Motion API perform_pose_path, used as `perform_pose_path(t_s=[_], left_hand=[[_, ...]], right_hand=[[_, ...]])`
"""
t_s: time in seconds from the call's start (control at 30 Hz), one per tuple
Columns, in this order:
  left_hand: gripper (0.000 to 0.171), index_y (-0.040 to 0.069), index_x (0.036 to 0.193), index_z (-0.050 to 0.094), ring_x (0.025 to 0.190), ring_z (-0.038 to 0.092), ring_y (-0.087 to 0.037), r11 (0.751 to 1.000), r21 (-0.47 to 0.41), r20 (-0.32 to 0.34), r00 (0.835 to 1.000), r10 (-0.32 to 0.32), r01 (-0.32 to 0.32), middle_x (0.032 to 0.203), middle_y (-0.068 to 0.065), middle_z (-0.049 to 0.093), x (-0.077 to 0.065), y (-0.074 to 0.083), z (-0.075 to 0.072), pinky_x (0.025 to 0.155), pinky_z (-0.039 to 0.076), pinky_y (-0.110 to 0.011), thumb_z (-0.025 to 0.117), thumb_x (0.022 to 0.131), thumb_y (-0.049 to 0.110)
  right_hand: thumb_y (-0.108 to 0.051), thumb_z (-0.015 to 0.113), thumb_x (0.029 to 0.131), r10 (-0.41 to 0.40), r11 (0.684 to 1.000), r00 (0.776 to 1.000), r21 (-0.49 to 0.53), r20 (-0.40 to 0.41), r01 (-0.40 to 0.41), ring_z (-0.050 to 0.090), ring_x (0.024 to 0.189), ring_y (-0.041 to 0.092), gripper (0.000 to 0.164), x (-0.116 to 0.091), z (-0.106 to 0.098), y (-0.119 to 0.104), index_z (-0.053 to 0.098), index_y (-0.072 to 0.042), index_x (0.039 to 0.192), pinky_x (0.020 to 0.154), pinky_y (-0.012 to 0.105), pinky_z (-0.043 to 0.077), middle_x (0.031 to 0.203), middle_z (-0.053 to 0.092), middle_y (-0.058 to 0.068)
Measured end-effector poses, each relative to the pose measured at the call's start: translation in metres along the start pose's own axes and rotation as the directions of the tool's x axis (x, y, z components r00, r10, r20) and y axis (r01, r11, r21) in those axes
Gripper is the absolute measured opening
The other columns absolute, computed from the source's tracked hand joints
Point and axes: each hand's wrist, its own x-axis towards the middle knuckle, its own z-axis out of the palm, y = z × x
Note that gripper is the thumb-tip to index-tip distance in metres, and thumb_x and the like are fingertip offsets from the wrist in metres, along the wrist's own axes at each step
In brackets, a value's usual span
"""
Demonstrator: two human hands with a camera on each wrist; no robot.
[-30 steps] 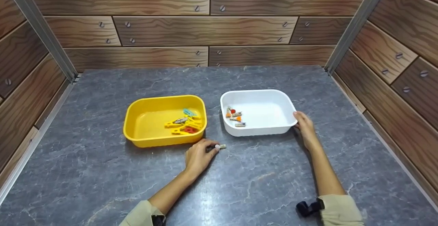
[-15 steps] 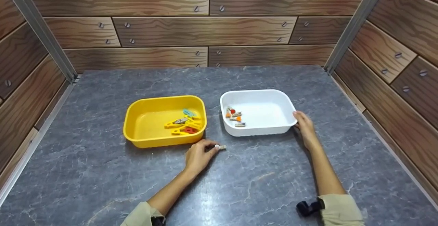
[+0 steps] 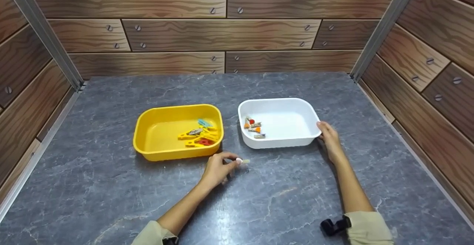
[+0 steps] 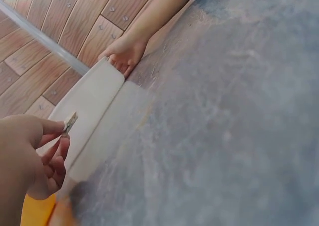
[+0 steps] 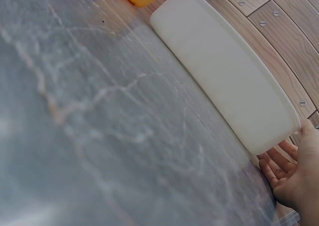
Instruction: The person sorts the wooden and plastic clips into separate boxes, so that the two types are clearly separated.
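Between thumb and fingertips, my left hand [image 3: 216, 170] pinches a small wooden mini clothespin [image 3: 245, 161] with a white round decoration. In the left wrist view the clothespin [image 4: 71, 122] points away from the fingertips, above the table. My right hand [image 3: 330, 139] grips the right end of a white plastic basin [image 3: 281, 143]; in the right wrist view its thumb is at the rim and its fingers lie against the outer wall. Several mini clothespins [image 3: 255, 129] with orange or red decorations lie at the basin's left side.
A yellow basin [image 3: 159, 156] stands left of the white one, behind my left hand. Several larger clothespins [image 3: 200, 135], yellow, red, blue and grey, lie in its right half. Wood-patterned walls [image 3: 222, 33] enclose the grey marbled table [image 3: 277, 200] at back and sides.
My left hand has lifted the mini clothespin off the table and shifted it slightly to the right. The right hand and both basins have stayed in place.
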Motion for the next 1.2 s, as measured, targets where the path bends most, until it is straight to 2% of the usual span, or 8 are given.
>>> perform_pose_path(t_s=[0.13, 0.23, 0.5, 0.63, 0.8, 1.0, 1.2], left_hand=[[0.016, 0.002, 0.093, 0.071, 0.040, 0.042, -0.002, 0.999, 0.018, -0.011, 0.999, 0.046, -0.046, 0.082, -0.004, 0.067, 0.003, 0.008, -0.003, 0.038, 0.041, -0.022, 0.068, 0.083, 0.013], [0.016, 0.002, 0.093, 0.072, 0.047, 0.044, -0.003, 0.998, 0.025, -0.021, 0.998, 0.062, -0.061, 0.082, -0.004, 0.067, 0.007, 0.013, -0.005, 0.045, 0.042, -0.022, 0.069, 0.082, 0.013], [0.016, 0.002, 0.094, 0.071, 0.048, 0.048, -0.004, 0.999, -0.027, -0.014, 1.000, 0.018, -0.018, 0.081, -0.004, 0.067, 0.018, 0.027, -0.003, 0.045, 0.043, -0.021, 0.068, 0.083, 0.013], [0.015, 0.002, 0.094, 0.071, 0.051, 0.051, -0.006, 0.999, -0.036, -0.012, 1.000, 0.027, -0.028, 0.085, -0.004, 0.067, 0.025, 0.036, -0.004, 0.048, 0.044, -0.022, 0.067, 0.084, 0.012], [0.014, 0.001, 0.093, 0.071, 0.051, 0.050, -0.006, 0.998, -0.051, -0.034, 0.999, 0.036, -0.038, 0.082, -0.004, 0.066, 0.039, 0.043, -0.002, 0.047, 0.043, -0.020, 0.067, 0.083, 0.009], [0.016, -0.001, 0.094, 0.071, 0.056, 0.052, -0.007, 0.999, -0.018, -0.078, 0.996, 0.042, -0.044, 0.083, -0.005, 0.067, 0.059, 0.047, 0.001, 0.051, 0.043, -0.019, 0.068, 0.082, 0.009], [0.016, 0.002, 0.095, 0.072, 0.056, 0.053, -0.008, 1.000, 0.008, -0.093, 0.996, -0.004, 0.004, 0.085, -0.005, 0.067, 0.078, 0.053, 0.006, 0.051, 0.046, -0.019, 0.067, 0.083, 0.012]], right_hand=[[-0.023, 0.042, 0.098, 0.001, 1.000, 1.000, -0.012, -0.009, -0.001, 0.054, 0.091, 0.008, 0.045, 0.000, 0.001, 0.000, 0.041, 0.013, 0.125, 0.079, 0.019, 0.043, 0.105, 0.054, 0.009], [-0.024, 0.043, 0.098, 0.003, 1.000, 1.000, -0.026, -0.015, -0.003, 0.054, 0.091, 0.007, 0.046, -0.001, 0.001, 0.000, 0.041, 0.013, 0.125, 0.079, 0.018, 0.042, 0.106, 0.053, 0.010], [-0.026, 0.043, 0.097, 0.006, 0.999, 1.000, -0.038, -0.016, -0.007, 0.053, 0.091, 0.006, 0.048, -0.001, 0.000, 0.000, 0.041, 0.012, 0.126, 0.081, 0.019, 0.042, 0.107, 0.054, 0.009], [-0.026, 0.044, 0.097, 0.008, 1.000, 1.000, -0.017, -0.006, -0.008, 0.055, 0.089, 0.006, 0.048, 0.000, -0.001, 0.000, 0.041, 0.013, 0.125, 0.079, 0.018, 0.043, 0.102, 0.056, 0.005], [-0.023, 0.044, 0.097, 0.000, 1.000, 1.000, 0.029, 0.000, 0.000, 0.057, 0.086, 0.007, 0.046, 0.001, -0.001, 0.001, 0.041, 0.014, 0.123, 0.077, 0.019, 0.044, 0.097, 0.057, 0.003], [-0.025, 0.044, 0.097, -0.006, 1.000, 1.000, -0.019, -0.022, 0.005, 0.054, 0.089, 0.007, 0.047, 0.001, -0.001, 0.000, 0.043, 0.014, 0.124, 0.077, 0.018, 0.043, 0.105, 0.054, 0.009], [-0.026, 0.044, 0.097, 0.005, 0.999, 1.000, -0.044, -0.020, -0.006, 0.052, 0.092, 0.007, 0.048, 0.001, 0.000, -0.001, 0.042, 0.013, 0.125, 0.078, 0.018, 0.042, 0.111, 0.051, 0.015]])
